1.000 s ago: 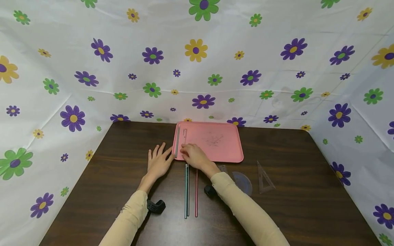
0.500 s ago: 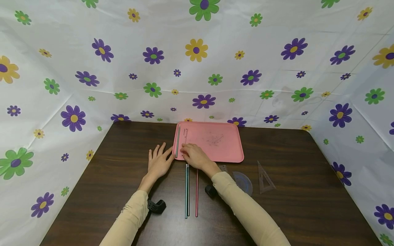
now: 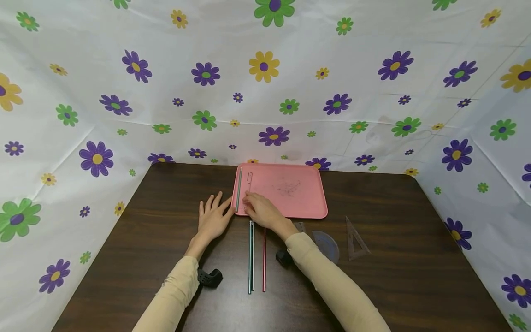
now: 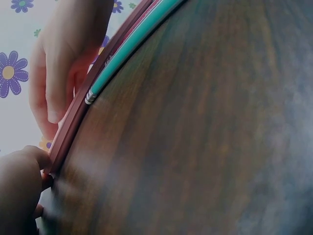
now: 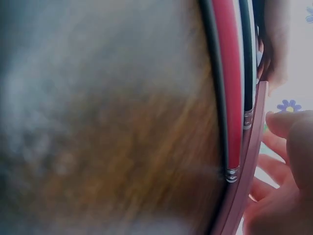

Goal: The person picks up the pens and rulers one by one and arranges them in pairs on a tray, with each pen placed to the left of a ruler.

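A pink tray (image 3: 296, 214) lies at the back of the table. Inside it, along its left side, are a green pencil (image 3: 238, 190) and a narrow clear ruler (image 3: 249, 178). My right hand (image 3: 263, 211) reaches over the tray's front rim with curled fingers at the near part of the ruler, and the fingertips are partly hidden. Fingers spread, my left hand (image 3: 213, 222) rests on the table, its thumb side against the tray's left front corner. Two green pencils (image 3: 250, 258) and a red pencil (image 3: 264, 265) lie in front of the tray.
Right of the pencils lie a clear protractor (image 3: 326, 246) and a clear set square (image 3: 355, 242). Another clear piece (image 3: 300, 227) shows partly behind my right wrist. Black wrist cameras hang at both wrists. A flowered cloth (image 3: 265, 101) stands behind the table.
The ruler's far end has shifted very slightly to the right in the tray. Both hands stay almost in place.
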Tool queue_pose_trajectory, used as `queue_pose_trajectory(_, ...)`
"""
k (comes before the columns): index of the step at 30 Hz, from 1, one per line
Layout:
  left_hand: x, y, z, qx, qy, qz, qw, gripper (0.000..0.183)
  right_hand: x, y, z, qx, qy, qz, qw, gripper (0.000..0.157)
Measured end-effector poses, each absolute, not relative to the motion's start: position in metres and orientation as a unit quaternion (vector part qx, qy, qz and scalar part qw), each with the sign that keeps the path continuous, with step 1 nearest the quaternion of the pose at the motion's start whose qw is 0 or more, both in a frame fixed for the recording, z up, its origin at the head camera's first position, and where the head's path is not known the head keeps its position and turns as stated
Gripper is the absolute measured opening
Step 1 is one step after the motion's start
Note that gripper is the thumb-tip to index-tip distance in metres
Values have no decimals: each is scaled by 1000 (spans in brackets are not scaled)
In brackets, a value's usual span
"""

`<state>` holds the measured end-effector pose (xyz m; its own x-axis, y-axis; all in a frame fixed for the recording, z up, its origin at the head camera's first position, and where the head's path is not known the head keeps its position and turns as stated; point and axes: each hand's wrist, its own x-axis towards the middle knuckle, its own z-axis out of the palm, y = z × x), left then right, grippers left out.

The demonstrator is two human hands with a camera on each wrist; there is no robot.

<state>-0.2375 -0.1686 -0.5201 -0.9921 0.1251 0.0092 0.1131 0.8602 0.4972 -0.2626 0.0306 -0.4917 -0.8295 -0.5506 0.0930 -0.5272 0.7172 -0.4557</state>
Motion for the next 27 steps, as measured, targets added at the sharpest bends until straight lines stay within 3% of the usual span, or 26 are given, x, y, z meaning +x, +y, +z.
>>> queue_pose_trajectory(15,-237,-168,-520,61,964,257,9,56,-244,32,-490,-263,935,-227,-65,34)
queue_pose_trajectory(27,-238,-168,-521,63,964,257,7,56,-227,31,-479,-256,946,-196,-37,35)
